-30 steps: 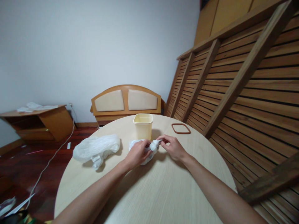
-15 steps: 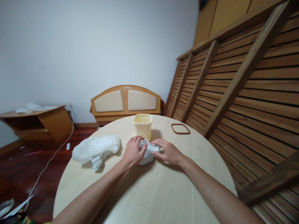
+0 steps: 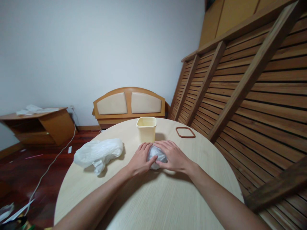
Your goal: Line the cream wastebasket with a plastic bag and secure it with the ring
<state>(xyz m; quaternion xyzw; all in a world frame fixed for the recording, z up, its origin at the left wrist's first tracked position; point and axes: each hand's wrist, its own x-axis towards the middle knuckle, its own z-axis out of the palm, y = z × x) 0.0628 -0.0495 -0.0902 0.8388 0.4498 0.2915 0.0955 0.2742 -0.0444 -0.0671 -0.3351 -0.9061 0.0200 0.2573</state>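
A crumpled plastic bag [image 3: 158, 155], whitish-grey and pressed into a rounded bundle, lies on the round table between both hands. My left hand [image 3: 142, 159] wraps its left side, thumb across the front. From the right, my right hand [image 3: 173, 156] curls over the top of the same bundle, its thumb near the left one. Part of the bundle is hidden under the fingers. Just behind the hands stands a cream square plastic bin [image 3: 146, 130], upright with its top uncovered. Left of my left hand rests a larger loose white plastic bag [image 3: 100, 154].
A brown rounded-square ring [image 3: 185, 132] lies at the back right of the pale wooden table [image 3: 192, 198]. A slatted wooden frame [image 3: 240, 105] leans along the right. Behind are a padded headboard [image 3: 129, 103] and, at left, a low cabinet [image 3: 52, 126] and a cable [image 3: 51, 164].
Both hands have closed in over the plastic bag, shifting it slightly right. Its loose end, sticking out between the right fingers before, is now gathered into a rounder bundle. The bin stays put.
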